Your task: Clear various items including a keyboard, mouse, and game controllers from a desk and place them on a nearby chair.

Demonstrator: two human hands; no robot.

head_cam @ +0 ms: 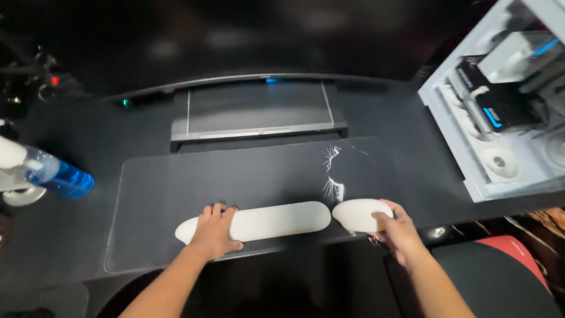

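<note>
long white wrist rest (265, 222): laid flat along the near edge of the dark desk mat (176, 188), lengthwise with the worktop's front edge. its left part is covered by the left hand (213, 231), palm down, fingers (219, 211) pressed together and laid over the top.

short white wrist rest (358, 214): placed just beside the long one's right end, on the mat's near right corner; whether the two touch cannot be told. it is gripped at its right end by the right hand (397, 231), fingers curled round the edge, thumb on top.

desk mat: dark, with a white line drawing (333, 174) toward its right side; spread over the middle of the dark worktop (70, 224).

monitor stand (258, 112): set behind the mat, toward the far edge.

blue bottle (56, 175): lying tilted at the left edge, filled with blue liquid.

white computer case (471, 147): open-sided, at the right edge; dark components with blue lights and round white fans are held inside.

red and black seat (500, 265): seen below the near right corner.
</note>
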